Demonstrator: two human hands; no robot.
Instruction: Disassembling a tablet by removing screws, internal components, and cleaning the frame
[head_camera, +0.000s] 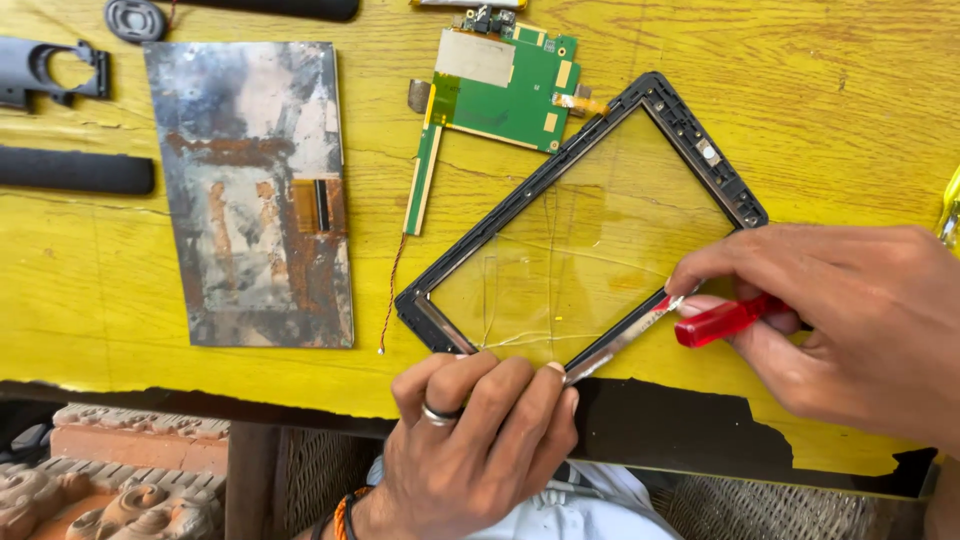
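A black tablet frame with a cracked clear touch glass (585, 235) lies tilted on the yellow table (820, 110). My left hand (480, 430), with a ring on one finger, presses down on the frame's near corner with curled fingers. My right hand (850, 320) grips a screwdriver with a red handle (725, 320). Its metal shaft (625, 340) lies along the frame's lower right edge, the tip near my left fingertips.
A green circuit board (500, 85) with a ribbon strip lies behind the frame. A rusty metal display back (255, 190) lies to the left. Black plastic parts (55, 70) and a black bar (75, 172) sit at the far left. The table's front edge is chipped.
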